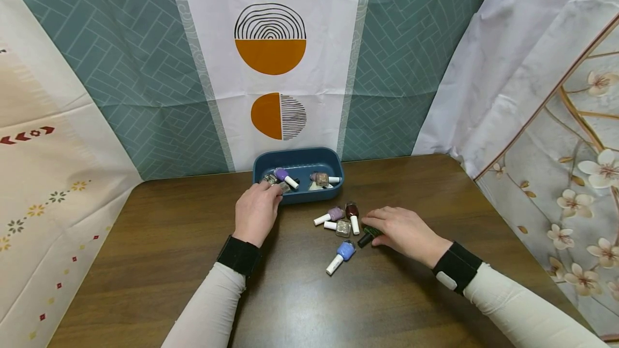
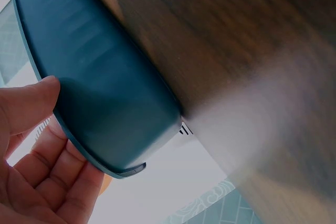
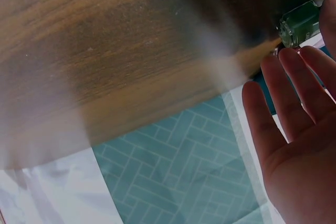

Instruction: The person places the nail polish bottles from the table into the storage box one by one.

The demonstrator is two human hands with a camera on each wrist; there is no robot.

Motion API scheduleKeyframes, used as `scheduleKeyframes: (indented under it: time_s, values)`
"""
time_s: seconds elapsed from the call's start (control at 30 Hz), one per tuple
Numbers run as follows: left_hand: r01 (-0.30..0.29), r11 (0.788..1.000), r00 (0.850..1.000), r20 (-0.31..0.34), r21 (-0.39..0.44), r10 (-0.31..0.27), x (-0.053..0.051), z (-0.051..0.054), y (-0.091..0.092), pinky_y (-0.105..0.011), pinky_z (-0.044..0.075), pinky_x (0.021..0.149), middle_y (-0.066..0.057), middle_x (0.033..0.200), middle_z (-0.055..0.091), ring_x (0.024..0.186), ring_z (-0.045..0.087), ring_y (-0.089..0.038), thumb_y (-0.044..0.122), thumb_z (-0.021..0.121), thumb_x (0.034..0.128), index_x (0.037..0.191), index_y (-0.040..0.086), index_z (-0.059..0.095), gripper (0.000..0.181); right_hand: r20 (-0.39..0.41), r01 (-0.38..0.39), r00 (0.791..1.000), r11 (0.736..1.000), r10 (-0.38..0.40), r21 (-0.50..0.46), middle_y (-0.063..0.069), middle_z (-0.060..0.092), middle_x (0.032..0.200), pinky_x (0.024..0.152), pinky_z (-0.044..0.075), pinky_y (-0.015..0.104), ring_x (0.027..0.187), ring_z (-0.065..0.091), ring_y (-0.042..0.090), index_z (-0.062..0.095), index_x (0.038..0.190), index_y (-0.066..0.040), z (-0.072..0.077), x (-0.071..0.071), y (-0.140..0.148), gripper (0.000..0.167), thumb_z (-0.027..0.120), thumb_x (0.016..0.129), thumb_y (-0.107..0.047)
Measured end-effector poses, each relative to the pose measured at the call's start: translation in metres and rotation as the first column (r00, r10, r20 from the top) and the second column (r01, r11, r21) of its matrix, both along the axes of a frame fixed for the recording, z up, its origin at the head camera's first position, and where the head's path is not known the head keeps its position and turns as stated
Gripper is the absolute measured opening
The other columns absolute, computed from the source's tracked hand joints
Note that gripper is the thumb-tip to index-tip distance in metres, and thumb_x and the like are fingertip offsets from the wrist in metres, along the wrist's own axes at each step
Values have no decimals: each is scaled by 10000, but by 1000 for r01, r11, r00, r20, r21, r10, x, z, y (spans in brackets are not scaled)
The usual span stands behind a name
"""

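Note:
My left hand (image 1: 258,209) holds the near left rim of a dark blue bin (image 1: 302,196). In the left wrist view, its thumb (image 2: 39,98) lies at the rim, and its fingertips are hidden behind the wall. A dark green nail polish bottle (image 3: 302,23) with a black cap (image 1: 365,240) lies between the thumb and forefinger of my right hand (image 1: 398,231); the other fingers stretch out loosely. Left of that hand lie a dark red bottle (image 1: 351,210), a mauve bottle (image 1: 336,213), a glitter bottle (image 1: 343,228) and a periwinkle blue bottle (image 1: 346,250), all with white caps.
Inside the bin are several more bottles, among them a purple one (image 1: 281,174) at the left and a brownish glitter one (image 1: 321,179) at the right. The bin stands near the back edge of the wooden table (image 1: 169,240). Patterned cloths (image 1: 396,69) hang behind it.

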State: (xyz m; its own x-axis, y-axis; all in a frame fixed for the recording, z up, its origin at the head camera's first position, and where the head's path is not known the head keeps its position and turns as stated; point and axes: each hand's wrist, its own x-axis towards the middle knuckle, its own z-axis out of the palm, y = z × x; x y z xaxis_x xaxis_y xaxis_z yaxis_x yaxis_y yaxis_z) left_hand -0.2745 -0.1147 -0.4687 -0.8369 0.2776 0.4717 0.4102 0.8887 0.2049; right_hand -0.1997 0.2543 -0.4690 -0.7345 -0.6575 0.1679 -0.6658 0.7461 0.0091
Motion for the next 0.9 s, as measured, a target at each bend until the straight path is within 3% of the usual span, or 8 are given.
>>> scheduleKeyframes:
  time_s: [0.9]
  values:
    - [0,1000,1000,5,5,0,1,2,0,-392,529,646,-59,910,708,796,634,-262,130,839,1005,1065,121,834,61,-6,8,1000,1000,-8,26,49,755,1283,946,619,445,1123,739,225,769,1361,-81,-3,4,2,556,964,879,-279]
